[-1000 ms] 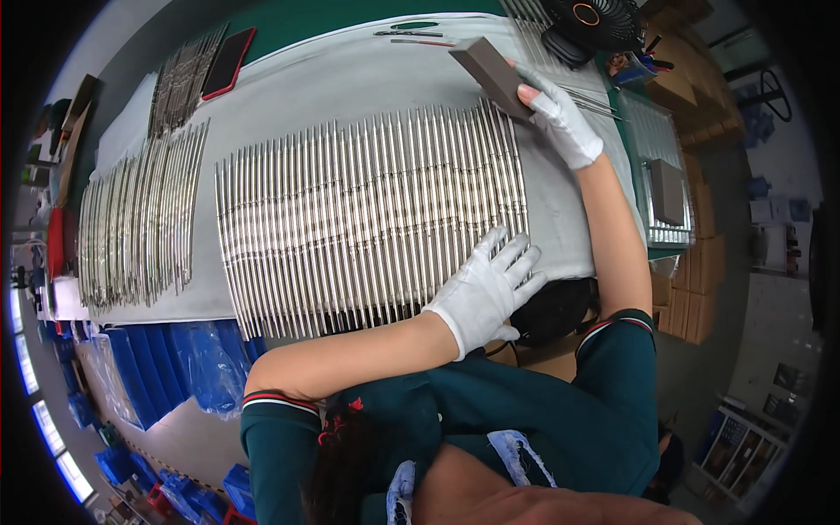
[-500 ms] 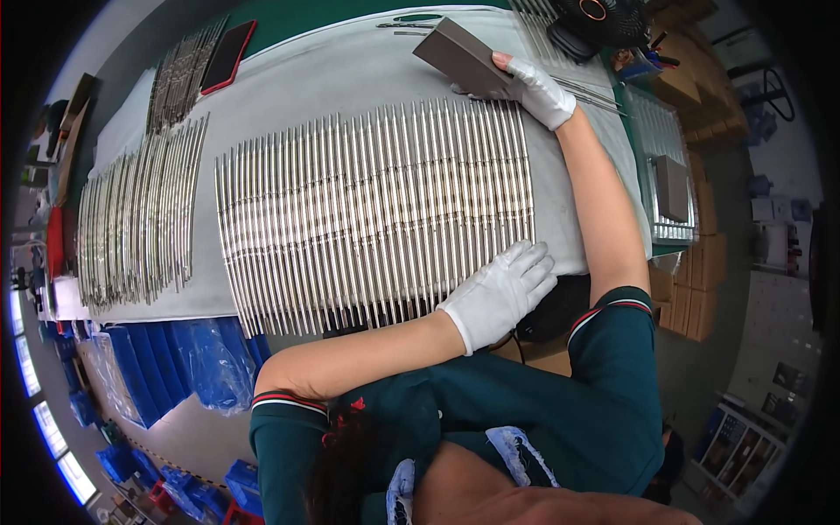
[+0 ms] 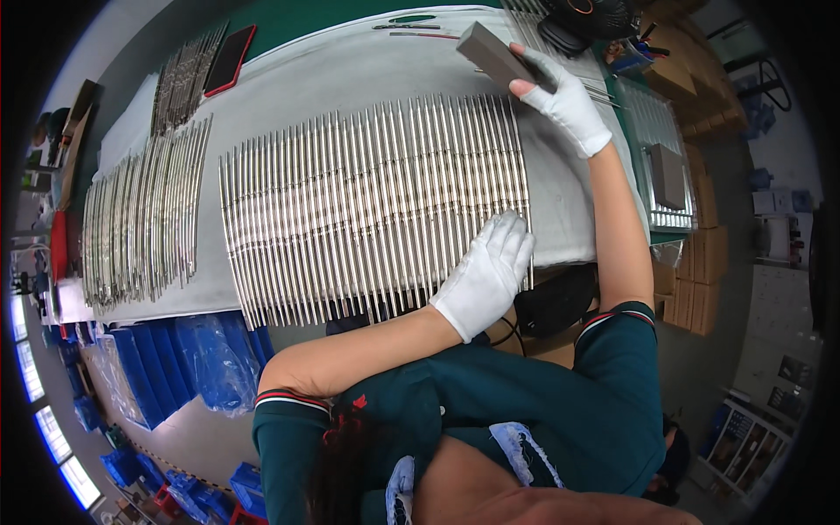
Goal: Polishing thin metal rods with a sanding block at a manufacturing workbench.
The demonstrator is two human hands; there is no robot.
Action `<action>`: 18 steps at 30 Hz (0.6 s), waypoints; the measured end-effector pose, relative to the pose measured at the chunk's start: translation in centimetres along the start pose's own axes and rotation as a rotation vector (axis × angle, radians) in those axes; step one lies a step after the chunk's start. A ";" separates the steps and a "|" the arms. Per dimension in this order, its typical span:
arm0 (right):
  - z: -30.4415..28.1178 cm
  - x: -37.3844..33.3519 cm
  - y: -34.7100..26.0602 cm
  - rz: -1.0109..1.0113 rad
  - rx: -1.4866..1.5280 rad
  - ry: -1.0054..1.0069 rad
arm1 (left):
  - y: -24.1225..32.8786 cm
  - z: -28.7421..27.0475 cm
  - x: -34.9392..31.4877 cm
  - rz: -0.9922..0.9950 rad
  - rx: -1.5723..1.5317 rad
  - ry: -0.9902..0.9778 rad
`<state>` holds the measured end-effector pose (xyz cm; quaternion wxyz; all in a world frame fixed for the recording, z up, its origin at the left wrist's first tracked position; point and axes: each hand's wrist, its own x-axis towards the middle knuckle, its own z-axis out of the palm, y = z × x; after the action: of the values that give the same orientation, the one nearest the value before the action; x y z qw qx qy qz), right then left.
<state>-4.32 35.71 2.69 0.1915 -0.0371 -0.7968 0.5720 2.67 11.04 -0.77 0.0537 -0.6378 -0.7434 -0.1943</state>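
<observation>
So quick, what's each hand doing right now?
Left hand: open, lying flat on the near ends of the metal rods.
Right hand: closed around a grey block, held above the rods' far ends.

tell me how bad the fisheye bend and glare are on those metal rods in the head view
Head view: the row of metal rods bows outward, the white cloth's edges curve toward the dark rim; soft sheen on the rods, no blown-out glare; both gloved hands, left and right, look sharp.

Two white-gloved hands, left (image 3: 484,276) and right (image 3: 567,103). Two grey blocks: one (image 3: 495,56) at the worktop's far edge, one (image 3: 668,175) at its right edge. One red phone (image 3: 230,59). Metal rods (image 3: 376,201) too many to count.
</observation>
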 end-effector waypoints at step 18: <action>-1.2 -7.1 -1.1 0.051 -0.583 -0.004 | 0.5 -0.5 -0.7 -0.074 0.025 0.015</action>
<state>2.86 34.45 2.21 0.1566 -0.1094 -0.9267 0.3237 3.20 10.30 -0.46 0.0597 -0.6075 -0.7685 -0.1918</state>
